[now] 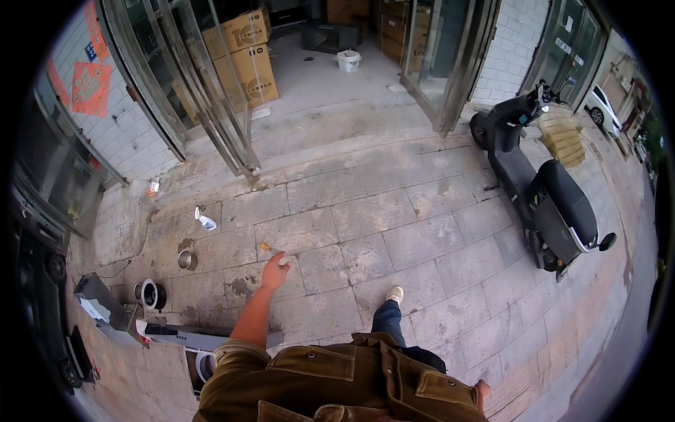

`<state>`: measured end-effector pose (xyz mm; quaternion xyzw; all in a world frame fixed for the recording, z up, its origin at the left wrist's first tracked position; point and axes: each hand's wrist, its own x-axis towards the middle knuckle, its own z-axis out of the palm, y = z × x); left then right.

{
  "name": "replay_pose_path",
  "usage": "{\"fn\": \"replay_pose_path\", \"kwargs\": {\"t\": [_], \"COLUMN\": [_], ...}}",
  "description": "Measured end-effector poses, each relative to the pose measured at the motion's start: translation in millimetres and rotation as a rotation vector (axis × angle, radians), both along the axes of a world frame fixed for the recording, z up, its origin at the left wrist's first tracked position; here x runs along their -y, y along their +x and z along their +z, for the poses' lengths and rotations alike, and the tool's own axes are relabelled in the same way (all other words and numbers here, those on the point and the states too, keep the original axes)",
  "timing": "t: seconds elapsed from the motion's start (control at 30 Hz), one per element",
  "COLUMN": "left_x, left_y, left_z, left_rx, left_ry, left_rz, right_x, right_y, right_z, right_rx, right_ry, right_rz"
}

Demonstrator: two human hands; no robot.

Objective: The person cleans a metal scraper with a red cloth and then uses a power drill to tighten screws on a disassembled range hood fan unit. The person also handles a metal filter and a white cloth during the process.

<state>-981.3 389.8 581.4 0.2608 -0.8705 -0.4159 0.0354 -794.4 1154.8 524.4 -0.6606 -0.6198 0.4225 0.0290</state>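
Observation:
My left hand [275, 272] reaches out over the paving with nothing visible in it, its fingers loosely curved and apart. Just beyond its fingertips, a small yellow-handled object [264, 246] lies on the ground, too small to name. Further off to the left is a white spray bottle [205, 221]. A short metal ring [187, 260] and a dark cylinder with a white rim [151, 294] sit nearer on that side. My right hand [482, 389] shows only partly beside my jacket, its fingers hidden.
A long grey metal panel [190, 337] and a grey metal casing [102, 306] lie at lower left. An electric scooter [538, 193] stands right. Glass doors [429, 67] open onto a room with cardboard boxes [246, 76] and a white bucket [348, 62].

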Motion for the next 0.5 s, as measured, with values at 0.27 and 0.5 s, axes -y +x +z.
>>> {"fn": "replay_pose_path", "kwargs": {"t": [0.27,0.5], "left_x": [-18,46], "left_y": [-196,-266], "left_z": [-67,-88], "left_rx": [0.221,0.526], "left_ry": [-0.209,0.335], "left_rz": [-0.298,0.413], "right_x": [-10,137], "right_y": [-416,-866], "right_z": [-16,74], "right_rx": [-0.276,-0.719], "right_ry": [-0.067,-0.091], "right_rz": [0.176,0.811]}}
